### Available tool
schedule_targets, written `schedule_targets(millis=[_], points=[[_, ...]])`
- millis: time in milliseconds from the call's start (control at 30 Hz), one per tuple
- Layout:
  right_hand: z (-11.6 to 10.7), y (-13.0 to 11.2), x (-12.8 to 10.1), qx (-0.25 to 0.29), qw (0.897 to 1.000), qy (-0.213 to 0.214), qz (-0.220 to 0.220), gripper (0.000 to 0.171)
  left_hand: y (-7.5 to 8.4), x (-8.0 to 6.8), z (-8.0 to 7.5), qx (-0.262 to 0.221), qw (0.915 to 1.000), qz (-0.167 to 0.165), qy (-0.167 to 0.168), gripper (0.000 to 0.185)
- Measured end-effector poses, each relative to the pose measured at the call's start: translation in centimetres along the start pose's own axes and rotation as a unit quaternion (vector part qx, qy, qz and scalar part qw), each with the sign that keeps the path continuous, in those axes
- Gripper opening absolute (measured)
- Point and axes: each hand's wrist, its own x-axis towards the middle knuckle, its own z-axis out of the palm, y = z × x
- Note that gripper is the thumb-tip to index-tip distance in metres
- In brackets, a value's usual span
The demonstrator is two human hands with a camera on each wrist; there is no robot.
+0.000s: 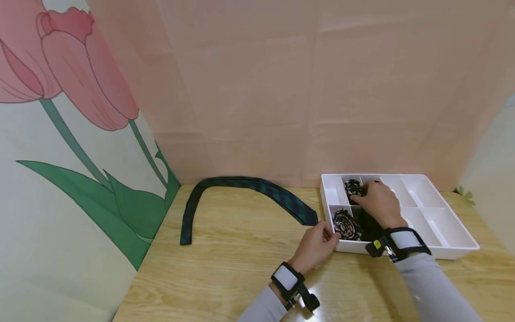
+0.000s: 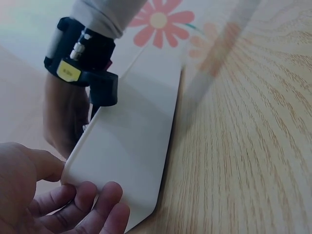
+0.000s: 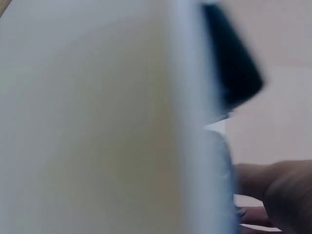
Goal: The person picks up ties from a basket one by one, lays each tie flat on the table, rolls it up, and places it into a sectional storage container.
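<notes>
A white compartment box (image 1: 454,251) stands on the right of the table. My left hand (image 1: 315,246) pinches its front left corner, thumb at the rim and fingers against the outer wall. My right hand (image 1: 380,203) reaches into the back row, fingers bent down over a dark rolled necktie mostly hidden beneath it. The thumb lies by a black floral rolled necktie (image 1: 352,187). In the front row sit a pink-and-black patterned rolled necktie (image 1: 345,224) and a dark rolled necktie (image 1: 367,227), partly covered by the right hand and wrist. The right wrist view is blurred by the box wall.
A dark green and navy checked necktie (image 1: 241,181) lies unrolled in an arc left of the box, its wide tip near the left hand. Behind the wooden table (image 1: 225,268) hang a pink cloth (image 1: 249,89) and a tulip-printed cloth (image 1: 80,201) on the left.
</notes>
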Motion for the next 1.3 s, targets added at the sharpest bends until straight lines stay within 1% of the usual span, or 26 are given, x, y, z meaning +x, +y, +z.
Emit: schedule_targets(millis=[167, 367, 467, 567, 667, 733, 800, 867, 967, 1033, 1100, 1200, 1267, 1300], points=[[0.5, 0.1, 0.0, -0.017, 1.0, 0.007, -0.022, 0.036, 0.0, 0.0, 0.1, -0.002, 1.0, -0.003, -0.002, 0.017], [0.7, 0.2, 0.1, -0.032, 0.999, -0.017, -0.036, 0.031, -0.3, 0.0, 0.0, -0.002, 1.0, -0.003, -0.005, 0.018], [0.5, -0.4, -0.2, -0.037, 0.998, -0.027, -0.038, 0.029, -0.8, 0.0, -0.2, -0.007, 0.9999, 0.004, -0.011, 0.017], [0.4, -1.8, -1.1, -0.041, 0.998, -0.002, -0.042, 0.03, -1.2, -0.2, -0.6, -0.006, 0.9997, 0.013, -0.018, 0.015], [0.6, -4.2, -2.3, -0.037, 0.996, 0.052, -0.06, 0.031, -1.8, -0.5, -1.4, 0.005, 0.9997, 0.016, -0.019, 0.014], [0.7, -6.1, -3.2, -0.028, 0.994, 0.08, -0.074, 0.028, -2.2, -0.6, -2.2, 0.011, 0.9997, 0.014, -0.019, 0.013], [1.1, -8.2, -4.1, -0.01, 0.992, 0.092, -0.088, 0.024, -2.9, -0.6, -3.2, 0.01, 0.9998, 0.01, -0.016, 0.012], [1.6, -10.2, -5.1, 0.005, 0.991, 0.087, -0.098, 0.02, -3.8, -0.8, -4.6, 0.002, 0.9999, 0.001, -0.011, 0.011], [2.8, -12.8, -6.4, 0.03, 0.991, 0.072, -0.109, 0.016, -5.1, -1.3, -6.8, -0.018, 0.9997, -0.017, 0.008, 0.011], [3.9, -14.1, -7.1, 0.042, 0.991, 0.06, -0.116, 0.013, -5.8, -1.8, -8.4, -0.015, 0.9989, -0.033, 0.028, 0.011], [5.3, -15.1, -7.6, 0.052, 0.991, 0.043, -0.117, 0.013, -6.4, -2.3, -10.1, 0.001, 0.9973, -0.049, 0.055, 0.01], [7.4, -15.9, -8.1, 0.054, 0.992, 0.012, -0.109, 0.023, -7.4, -3.0, -12.4, 0.044, 0.992, -0.067, 0.097, 0.008], [8.5, -16.1, -8.4, 0.051, 0.994, -0.005, -0.098, 0.029, -8.2, -3.4, -13.7, 0.064, 0.9877, -0.073, 0.122, 0.007], [9.1, -15.9, -8.4, 0.043, 0.994, -0.006, -0.099, 0.032, -8.6, -3.7, -14.2, 0.072, 0.9856, -0.076, 0.133, 0.006]])
